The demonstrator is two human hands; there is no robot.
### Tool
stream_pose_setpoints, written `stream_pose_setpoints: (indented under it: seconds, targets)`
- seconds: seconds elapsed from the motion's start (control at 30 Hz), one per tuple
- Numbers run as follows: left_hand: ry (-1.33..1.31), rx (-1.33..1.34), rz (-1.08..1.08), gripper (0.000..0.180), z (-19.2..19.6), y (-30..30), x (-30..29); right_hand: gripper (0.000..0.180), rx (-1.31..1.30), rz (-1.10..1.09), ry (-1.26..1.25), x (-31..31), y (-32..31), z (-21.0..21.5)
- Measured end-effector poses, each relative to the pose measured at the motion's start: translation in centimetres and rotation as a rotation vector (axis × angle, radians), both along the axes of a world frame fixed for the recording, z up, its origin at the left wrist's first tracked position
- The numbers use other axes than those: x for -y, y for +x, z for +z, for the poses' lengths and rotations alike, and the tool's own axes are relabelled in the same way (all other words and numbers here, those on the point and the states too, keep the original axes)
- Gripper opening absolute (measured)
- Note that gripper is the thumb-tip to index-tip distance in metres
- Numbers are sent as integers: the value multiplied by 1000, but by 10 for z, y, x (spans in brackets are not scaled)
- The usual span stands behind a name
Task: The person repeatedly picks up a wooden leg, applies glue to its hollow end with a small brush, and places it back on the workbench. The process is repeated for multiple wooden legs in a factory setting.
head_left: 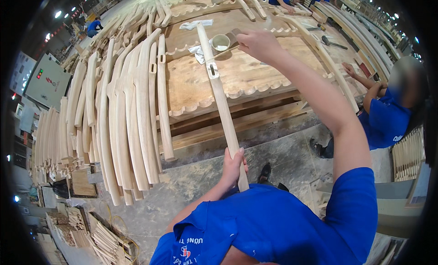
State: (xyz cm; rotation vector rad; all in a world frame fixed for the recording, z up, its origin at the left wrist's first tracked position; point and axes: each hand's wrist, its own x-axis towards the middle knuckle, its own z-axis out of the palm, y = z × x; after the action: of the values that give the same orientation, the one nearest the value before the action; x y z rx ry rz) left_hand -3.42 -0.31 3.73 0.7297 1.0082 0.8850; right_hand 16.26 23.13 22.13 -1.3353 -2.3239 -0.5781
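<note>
Head view: left hand [233, 167] grips chair leg [221, 97]; right hand [258, 44] pinches stick [222, 53].

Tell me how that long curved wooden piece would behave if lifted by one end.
The wooden piece looks rigid: it spans from the left hand to the bench without sagging. Probably light, since one hand steadies it. Curved and tapered, it may rock rather than roll.

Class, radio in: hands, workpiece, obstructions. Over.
Left hand grips curved wooden leg. Right hand holds thin stick by glue cup. Nothing in the way.
</note>
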Motion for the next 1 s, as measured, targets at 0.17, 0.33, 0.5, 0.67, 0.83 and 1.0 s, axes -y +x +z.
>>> stream_pose_setpoints:
  seconds: [0.17, 0.33, 0.5, 0.67, 0.83, 1.0]
  targets:
    - [-42, 17, -5, 28, 6, 0, 0, 26, -366, -151, -400, 9, 11, -39]
    - [-37, 20, -4, 29, 3, 0, -1, 33, -472, -192, -533, 7, 13, -67]
    - [-42, 21, -2, 28, 4, 0, -1, 32, -474, -210, -456, 7, 10, -72]
    - [-48, 35, 14, 28, 2, 2, 0, 26, -528, -185, -381, 15, 4, -73]
    - [-36, 20, 6, 29, 1, 3, 1, 18, -577, -134, -192, 19, 1, -86]
    - [-7, -9, 17, 27, -2, 4, -1, 16, -467, -52, 75, 18, -5, -92]
